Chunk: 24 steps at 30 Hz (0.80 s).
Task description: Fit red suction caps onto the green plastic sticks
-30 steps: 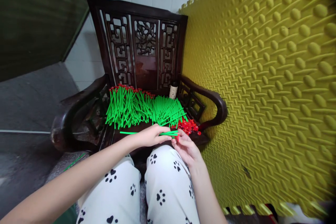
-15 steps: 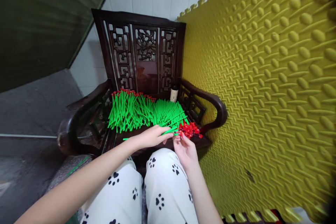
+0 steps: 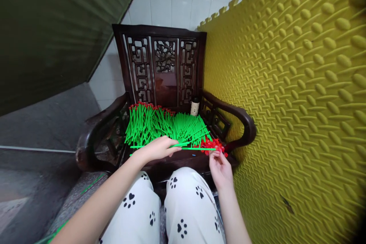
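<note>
My left hand (image 3: 156, 149) grips a few thin green plastic sticks (image 3: 194, 148) that lie level across the front of a dark carved wooden chair (image 3: 162, 68). My right hand (image 3: 220, 166) reaches up to a small heap of red plastic bits (image 3: 213, 145) at the seat's front right, its fingertips touching the heap's near edge. Whether it holds a red bit is hidden. Behind both hands a big pile of green sticks (image 3: 162, 124) covers the seat; those at the back left have red tips.
A small brown bottle (image 3: 195, 106) stands at the seat's back right corner. A yellow studded foam mat (image 3: 291, 95) walls in the right side. A dark green sheet (image 3: 51, 26) hangs on the left over grey floor. My knees in paw-print trousers (image 3: 162, 209) are below.
My right hand has moved right, away from the left hand, to the red heap. The left hand keeps its sticks. The camera has tilted, shifting the chair rightward and lower.
</note>
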### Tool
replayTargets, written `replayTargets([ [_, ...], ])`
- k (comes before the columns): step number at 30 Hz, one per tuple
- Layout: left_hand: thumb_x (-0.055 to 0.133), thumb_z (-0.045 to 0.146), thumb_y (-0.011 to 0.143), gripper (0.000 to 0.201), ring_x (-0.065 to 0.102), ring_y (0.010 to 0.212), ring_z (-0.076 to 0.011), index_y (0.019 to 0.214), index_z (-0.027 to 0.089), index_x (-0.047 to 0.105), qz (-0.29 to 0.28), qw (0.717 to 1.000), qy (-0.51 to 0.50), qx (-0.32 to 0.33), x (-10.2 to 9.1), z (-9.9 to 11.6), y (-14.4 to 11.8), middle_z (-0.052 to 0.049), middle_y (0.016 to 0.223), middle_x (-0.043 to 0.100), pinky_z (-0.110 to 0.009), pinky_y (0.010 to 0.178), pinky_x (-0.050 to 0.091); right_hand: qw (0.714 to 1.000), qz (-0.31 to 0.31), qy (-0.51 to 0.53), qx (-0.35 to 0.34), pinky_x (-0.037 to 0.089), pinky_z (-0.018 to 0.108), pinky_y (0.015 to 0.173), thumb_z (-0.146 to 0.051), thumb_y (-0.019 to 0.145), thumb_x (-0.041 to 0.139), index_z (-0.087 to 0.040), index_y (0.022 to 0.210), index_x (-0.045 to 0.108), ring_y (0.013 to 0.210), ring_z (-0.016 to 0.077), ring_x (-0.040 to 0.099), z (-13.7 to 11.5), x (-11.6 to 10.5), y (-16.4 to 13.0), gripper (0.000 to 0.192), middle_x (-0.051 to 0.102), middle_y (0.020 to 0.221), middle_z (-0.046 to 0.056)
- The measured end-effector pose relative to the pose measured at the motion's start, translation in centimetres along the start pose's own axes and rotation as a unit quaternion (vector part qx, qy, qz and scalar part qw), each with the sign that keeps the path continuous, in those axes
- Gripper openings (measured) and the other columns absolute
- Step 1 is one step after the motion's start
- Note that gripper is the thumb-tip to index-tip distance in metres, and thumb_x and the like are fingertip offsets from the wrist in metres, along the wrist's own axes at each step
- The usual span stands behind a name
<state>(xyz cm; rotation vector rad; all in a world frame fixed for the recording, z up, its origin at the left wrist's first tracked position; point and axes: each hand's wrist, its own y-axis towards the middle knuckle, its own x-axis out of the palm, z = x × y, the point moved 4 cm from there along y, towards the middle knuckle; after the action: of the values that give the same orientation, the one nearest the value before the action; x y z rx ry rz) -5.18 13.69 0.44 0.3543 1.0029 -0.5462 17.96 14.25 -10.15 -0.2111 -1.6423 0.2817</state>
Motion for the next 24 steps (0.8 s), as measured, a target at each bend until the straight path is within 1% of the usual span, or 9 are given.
replayTargets([
  [4, 0.039, 0.044, 0.096, 0.046, 0.054, 0.055, -0.0118, 0.064, 0.018, 0.060, -0.020, 1.000, -0.011, -0.020, -0.1, -0.8, -0.2, 0.002, 0.058, 0.062, -0.021, 0.059, 0.037, 0.999, 0.007, 0.009, -0.041, 0.054, 0.011, 0.048, -0.004, 0.094, 0.031, -0.016, 0.088, 0.056, 0.056, 0.0049, 0.056, -2.2, -0.4, 0.2, 0.029, 0.056, 0.067, -0.001],
  [7, 0.043, 0.043, 0.094, 0.043, 0.053, 0.052, -0.0110, 0.064, 0.018, 0.061, -0.036, 0.999, -0.014, -0.031, 0.1, -1.2, -0.4, 0.003, 0.057, 0.062, -0.021, 0.056, 0.037, 0.998, 0.003, 0.001, -0.064, 0.053, 0.011, 0.048, -0.003, 0.094, 0.031, -0.017, 0.089, 0.057, 0.055, 0.0045, 0.055, -4.0, -0.9, 0.1, 0.030, 0.056, 0.067, -0.002],
  [9, 0.047, 0.042, 0.091, 0.040, 0.054, 0.052, -0.0113, 0.063, 0.018, 0.062, -0.039, 0.998, -0.009, -0.041, 0.3, -1.2, -0.3, 0.003, 0.057, 0.063, -0.021, 0.056, 0.037, 0.997, 0.001, -0.015, -0.071, 0.053, 0.011, 0.049, -0.003, 0.093, 0.033, -0.018, 0.088, 0.058, 0.056, 0.0044, 0.055, -4.5, -1.3, 0.1, 0.030, 0.057, 0.068, -0.003],
  [12, 0.053, 0.041, 0.088, 0.035, 0.056, 0.055, -0.0129, 0.062, 0.019, 0.063, -0.012, 0.997, 0.014, -0.077, -0.1, -1.7, -0.1, 0.002, 0.058, 0.064, -0.022, 0.058, 0.037, 0.996, 0.006, -0.063, -0.056, 0.053, 0.014, 0.050, -0.008, 0.092, 0.038, -0.018, 0.088, 0.060, 0.059, 0.0059, 0.056, -3.9, -1.9, 0.7, 0.024, 0.062, 0.075, 0.000],
  [15, 0.052, 0.042, 0.088, 0.036, 0.059, 0.062, -0.0149, 0.063, 0.019, 0.063, 0.057, 0.985, 0.050, -0.155, -1.5, -3.7, -0.2, 0.001, 0.063, 0.066, -0.023, 0.062, 0.038, 0.990, 0.017, -0.136, -0.030, 0.053, 0.020, 0.049, -0.015, 0.089, 0.047, -0.015, 0.094, 0.062, 0.063, 0.0098, 0.058, -2.7, -2.9, 1.5, 0.016, 0.066, 0.088, 0.005],
  [17, 0.045, 0.042, 0.092, 0.037, 0.061, 0.067, -0.0171, 0.070, 0.019, 0.065, 0.128, 0.959, 0.083, -0.238, -3.2, -5.7, -0.9, -0.002, 0.069, 0.067, -0.025, 0.063, 0.039, 0.983, 0.028, -0.182, -0.022, 0.052, 0.021, 0.048, -0.017, 0.084, 0.052, -0.015, 0.093, 0.063, 0.061, 0.0109, 0.058, -2.3, -3.9, 2.0, 0.014, 0.067, 0.090, 0.006],
  [20, 0.034, 0.040, 0.097, 0.041, 0.062, 0.079, -0.0209, 0.091, 0.015, 0.065, 0.241, 0.883, 0.133, -0.381, -5.9, -8.9, -2.4, -0.009, 0.085, 0.068, -0.031, 0.069, 0.044, 0.969, 0.037, -0.244, -0.018, 0.051, 0.022, 0.048, -0.014, 0.075, 0.057, -0.015, 0.085, 0.064, 0.058, 0.0112, 0.058, -2.0, -5.5, 2.5, 0.013, 0.067, 0.079, 0.004],
  [22, 0.040, 0.041, 0.097, 0.036, 0.062, 0.087, -0.0213, 0.104, 0.013, 0.061, 0.284, 0.831, 0.153, -0.453, -7.1, -10.6, -3.0, -0.010, 0.097, 0.065, -0.036, 0.076, 0.048, 0.957, 0.035, -0.285, -0.030, 0.047, 0.021, 0.045, -0.014, 0.069, 0.060, -0.014, 0.080, 0.065, 0.052, 0.0101, 0.054, -2.0, -6.3, 2.8, 0.012, 0.064, 0.070, 0.002],
  [24, 0.049, 0.040, 0.094, 0.033, 0.061, 0.092, -0.0209, 0.110, 0.013, 0.058, 0.300, 0.801, 0.160, -0.493, -7.7, -11.9, -3.1, -0.009, 0.106, 0.062, -0.040, 0.081, 0.050, 0.943, 0.031, -0.327, -0.058, 0.042, 0.019, 0.041, -0.017, 0.065, 0.064, -0.015, 0.078, 0.065, 0.046, 0.0085, 0.048, -2.2, -6.9, 3.0, 0.013, 0.060, 0.063, -0.001],
])
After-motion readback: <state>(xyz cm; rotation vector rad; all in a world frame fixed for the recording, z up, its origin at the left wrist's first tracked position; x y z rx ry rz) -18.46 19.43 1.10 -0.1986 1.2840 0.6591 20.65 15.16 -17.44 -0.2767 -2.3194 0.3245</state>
